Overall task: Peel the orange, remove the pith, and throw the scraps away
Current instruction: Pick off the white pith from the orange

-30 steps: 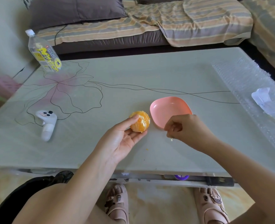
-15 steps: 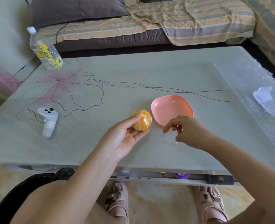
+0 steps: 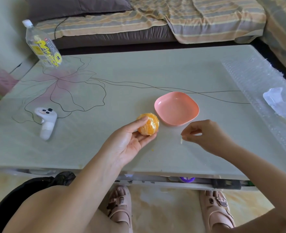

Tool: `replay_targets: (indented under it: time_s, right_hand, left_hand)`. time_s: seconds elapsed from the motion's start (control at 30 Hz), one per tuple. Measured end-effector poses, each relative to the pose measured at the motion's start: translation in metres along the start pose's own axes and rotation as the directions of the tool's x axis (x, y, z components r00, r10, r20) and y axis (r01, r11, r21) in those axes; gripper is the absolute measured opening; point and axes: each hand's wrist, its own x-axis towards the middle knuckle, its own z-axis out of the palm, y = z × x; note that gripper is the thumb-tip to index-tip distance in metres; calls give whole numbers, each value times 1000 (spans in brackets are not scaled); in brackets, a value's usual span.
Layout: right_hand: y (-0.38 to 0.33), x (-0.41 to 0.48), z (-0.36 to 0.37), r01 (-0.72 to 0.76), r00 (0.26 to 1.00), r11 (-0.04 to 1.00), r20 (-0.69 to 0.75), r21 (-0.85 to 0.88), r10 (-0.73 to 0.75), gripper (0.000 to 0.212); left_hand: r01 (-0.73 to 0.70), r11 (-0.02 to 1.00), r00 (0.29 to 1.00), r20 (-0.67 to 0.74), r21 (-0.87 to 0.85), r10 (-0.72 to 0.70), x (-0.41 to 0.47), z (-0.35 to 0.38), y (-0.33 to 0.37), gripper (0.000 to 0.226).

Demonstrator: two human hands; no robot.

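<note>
Pith pinched by right hand near plate: discard it whole. Left hand grips orange; rotate for leftover strands.

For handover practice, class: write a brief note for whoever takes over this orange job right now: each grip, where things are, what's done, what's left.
Left grip holds the peeled orange, just left of the empty pink plate.
Right grip pinches a pith strand near the plate.
Done: peel is off.
Left: clear the white pith on the orange, throw scraps away.
</note>
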Motion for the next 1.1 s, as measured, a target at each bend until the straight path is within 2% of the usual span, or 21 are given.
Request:
replay_targets:
  time_s: [0.13,0.33,0.4,0.47,0.57,0.67,0.8,0.87,1.0,1.1]
  right_hand:
    - [-8,0,-8,-50,995,999,-90,-19,48,37]
    - [-7,-3,-9,-84,996,994,0,-74,84,9]
    - [-8,-4,-8,-75,997,994,-13,-78,75,14]
    - [-9,-5,-7,-17,998,997,-56,-73,13,18]
    - [-24,-13,-8,157,980,987,-132,35,-151,17]
    - [-44,-25,-9,328,934,935,-195,138,-299,26]
    - [-58,-33,-10,470,864,869,-283,155,-417,21]
    - [-61,-33,-10,520,826,847,-317,112,-466,16]
    - [-64,-30,-9,557,786,830,-339,26,-517,8]
    - [-66,-29,-8,559,776,829,-351,-4,-524,4]
  left_hand:
    - [6,999,1000,-4,49,-6,2,3,-4,51]
    - [22,995,999,-30,99,-19,3,9,-13,43]
    - [31,997,999,-29,70,-29,3,10,-13,44]
    - [32,999,999,-39,33,-30,3,11,-13,46]
    - [24,1000,999,-40,0,-24,2,12,-13,45]
    - [10,1000,1000,4,4,-10,-1,14,-14,36]
    - [-34,996,996,85,83,27,-5,17,-14,28]
    - [-68,991,991,125,112,53,-6,18,-13,29]
    - [-171,961,972,194,220,128,-8,17,-10,48]
    - [-284,911,949,222,298,224,-10,16,-10,44]
